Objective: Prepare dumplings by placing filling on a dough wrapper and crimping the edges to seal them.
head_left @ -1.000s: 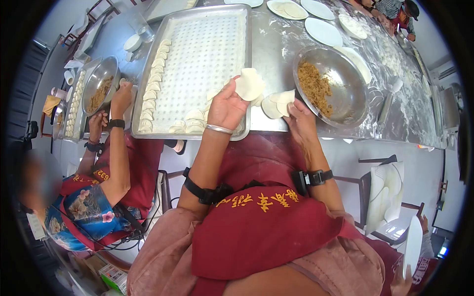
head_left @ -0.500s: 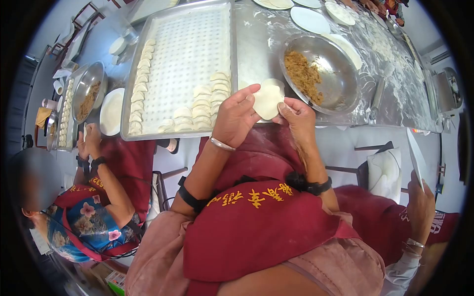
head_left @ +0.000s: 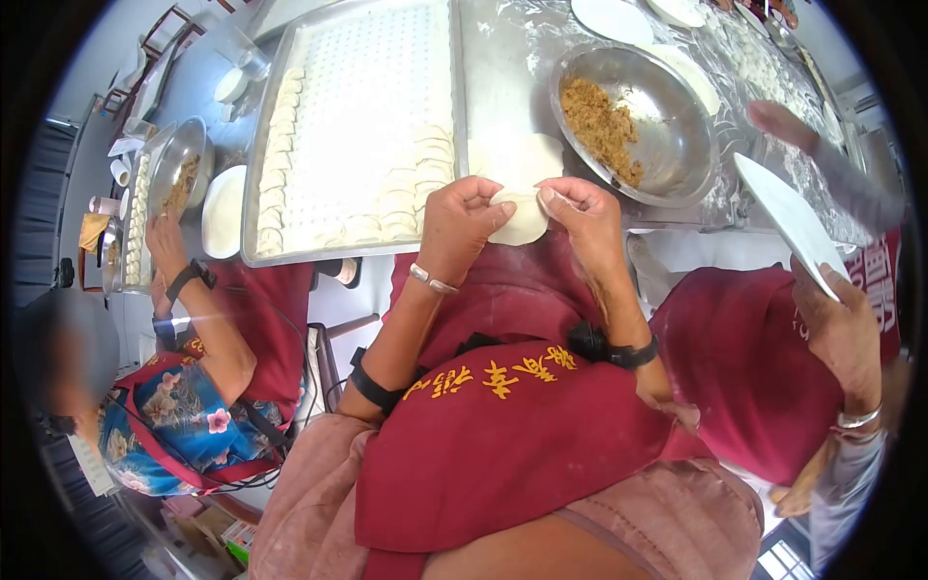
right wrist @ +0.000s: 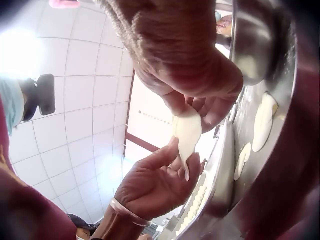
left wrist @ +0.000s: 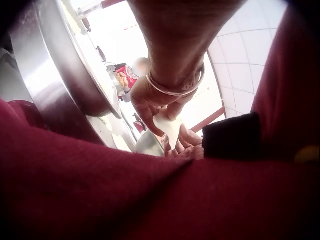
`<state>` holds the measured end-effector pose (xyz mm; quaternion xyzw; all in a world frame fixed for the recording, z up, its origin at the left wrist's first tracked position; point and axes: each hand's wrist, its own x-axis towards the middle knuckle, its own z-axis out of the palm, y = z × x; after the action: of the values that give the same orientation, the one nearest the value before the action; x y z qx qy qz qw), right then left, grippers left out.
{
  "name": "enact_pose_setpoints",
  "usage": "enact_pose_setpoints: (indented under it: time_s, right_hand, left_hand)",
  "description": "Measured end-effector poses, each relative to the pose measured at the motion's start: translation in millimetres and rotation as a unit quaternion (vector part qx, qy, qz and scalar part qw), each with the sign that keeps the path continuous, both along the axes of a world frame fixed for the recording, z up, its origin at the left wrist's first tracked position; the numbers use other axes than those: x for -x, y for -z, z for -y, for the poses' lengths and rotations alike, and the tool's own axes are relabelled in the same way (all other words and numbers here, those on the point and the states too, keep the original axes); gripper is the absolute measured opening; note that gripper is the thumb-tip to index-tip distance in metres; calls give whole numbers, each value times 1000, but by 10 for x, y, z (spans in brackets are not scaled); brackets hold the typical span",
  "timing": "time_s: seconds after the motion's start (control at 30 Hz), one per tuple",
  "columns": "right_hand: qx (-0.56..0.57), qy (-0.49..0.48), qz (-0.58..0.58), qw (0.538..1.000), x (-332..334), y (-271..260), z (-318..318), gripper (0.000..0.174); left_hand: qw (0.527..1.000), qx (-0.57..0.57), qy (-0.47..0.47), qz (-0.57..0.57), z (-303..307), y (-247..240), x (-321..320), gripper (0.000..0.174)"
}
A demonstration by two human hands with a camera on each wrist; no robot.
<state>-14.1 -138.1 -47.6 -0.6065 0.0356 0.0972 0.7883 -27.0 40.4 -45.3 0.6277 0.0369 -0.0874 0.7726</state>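
Observation:
A round, pale dough wrapper (head_left: 523, 220) hangs between both hands, just off the table's near edge. My left hand (head_left: 464, 220) pinches its left side between thumb and fingertips. On the opposite side my right hand (head_left: 587, 220) pinches the wrapper the same way. Seen from the right wrist, the dough wrapper (right wrist: 188, 135) droops as a thin sheet, and no filling shows on it. Just beyond the fingers, more dough wrappers (head_left: 537, 158) lie on the metal table.
To the left stands a metal tray (head_left: 249, 217) with rows of folded dumplings (head_left: 396, 198). At the right is a steel bowl (head_left: 680, 145) holding brown filling (head_left: 601, 126). Someone at the right holds a white plate (head_left: 788, 217); another person (head_left: 184, 406) works at the left.
The left hand lifted a wrapper while the right handled others by the bowl; then both came together on one wrapper and now pinch its two sides. A plate has been brought nearer from the right.

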Motion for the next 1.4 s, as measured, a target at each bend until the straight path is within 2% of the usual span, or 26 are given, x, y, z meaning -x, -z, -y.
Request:
enact_pose_setpoints:
  time_s: [0.17, 0.27, 0.37, 0.47, 0.83, 0.93, 1.03, 1.17, 1.27, 1.4]
  right_hand:
    - [-3, -9, -7, 1000, -5, 43, -27, 16]
    - [104, -42, 90, 990, 6, 39, -7, 15]
    - [126, -47, 81, 988, 16, 27, -22, 14]
    - [75, -49, 56, 994, 15, 61, -19, 13]
    - [153, -51, 58, 985, 154, 104, 69, 14]
    - [132, -48, 47, 989, 193, 168, 86, 15]
    - [113, -49, 33, 992, 226, 223, 121, 17]
    - [31, -27, -23, 999, 273, 265, 151, 18]
    - [13, -23, -19, 999, 309, 243, 165, 19]
    - [62, -48, 28, 997, 367, 129, 166, 18]
  left_hand:
    - [997, -62, 18, 30, -27, 21, -6, 18]
    - [997, -62, 33, 34, 16, -2, -8, 15]
    - [994, -87, 45, 40, 0, 48, -21, 13]
    - [996, -74, 28, 40, 10, 9, -5, 12]
    - [992, -96, 21, 76, 77, 140, 149, 12]
    - [991, -119, 42, 35, 56, 196, 180, 13]
    - [998, -24, 45, -42, 48, 226, 254, 17]
    - [992, 21, 95, -82, 72, 152, 317, 28]
    - [983, 71, 126, -118, 101, 145, 346, 37]
    - [963, 137, 180, -145, 90, 176, 354, 43]
